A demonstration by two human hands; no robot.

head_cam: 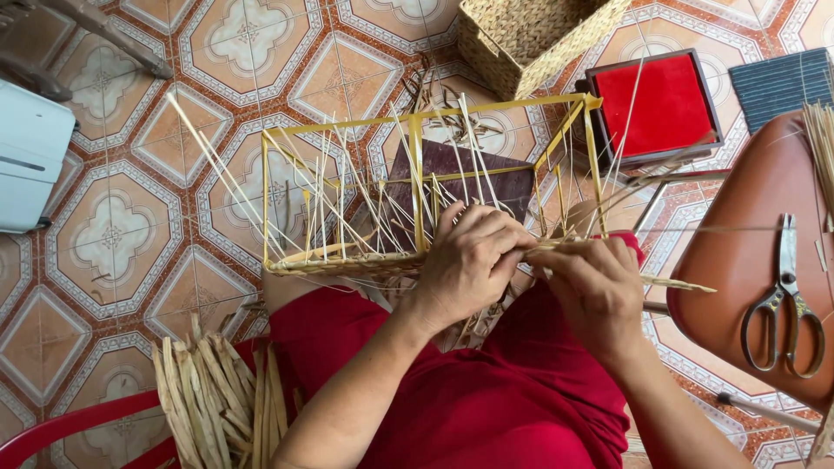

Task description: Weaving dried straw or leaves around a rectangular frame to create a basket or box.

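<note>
Straw-coloured strands everywhere, basically. Both hands are working on a yellow wire frame (417, 182) resting on the person's lap, against the red trousers (469, 399), with a woven edge (347, 260) started along its near side and loose strands sticking up all over. Left hand (473, 260) is curled over that near rim with its grip closed on the weave; right hand (595, 287) sits just beside it, fingers pinched shut on a thin strand (678, 284) that pokes out to the right. The two hands are almost touching.

Around them: a bundle of dried flat strips (217, 399) lies at the lower left on a red chair (69, 426), a finished woven basket (530, 35) is up top on the tiled floor (113, 234), next to a red-topped box (656, 104). Scissors (786, 300) lie on a brown stool seat (738, 252) at the right.
</note>
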